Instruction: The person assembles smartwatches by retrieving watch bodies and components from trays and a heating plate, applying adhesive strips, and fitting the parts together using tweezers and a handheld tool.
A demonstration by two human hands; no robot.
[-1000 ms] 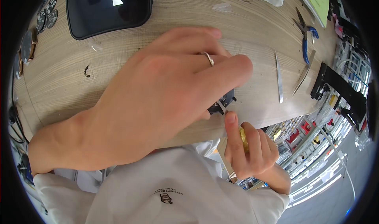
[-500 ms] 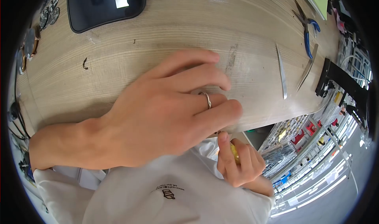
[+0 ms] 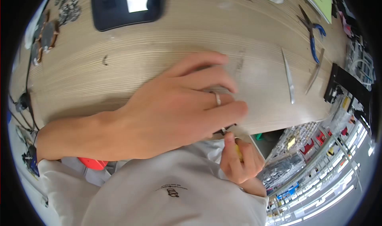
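My left hand (image 3: 175, 102), with a ring on one finger, reaches across from the left, back upward and fingers bent. Its thumb is hidden beneath. A small dark piece (image 3: 225, 129) shows just under the index finger, at the table's near edge; its kind is unclear, and so is the grip under the hand. My right hand (image 3: 242, 162) is closed around a small yellow object (image 3: 238, 152), mostly covered by the fingers. The right thumb tip sits close to the dark piece, below the left hand.
Blue-handled pliers (image 3: 312, 37), tweezers (image 3: 288, 76) and another slim metal tool (image 3: 315, 71) lie at the right. Round watches (image 3: 48, 35) and metal links (image 3: 69, 11) lie at the left. A dark flat panel (image 3: 107, 11) is at the back. Something red (image 3: 93, 163) shows beneath the left forearm.
The view has shifted, so the table items sit farther right. More of the dark piece shows between my hands. Something red has come into view beneath the left forearm. Both hands keep similar poses.
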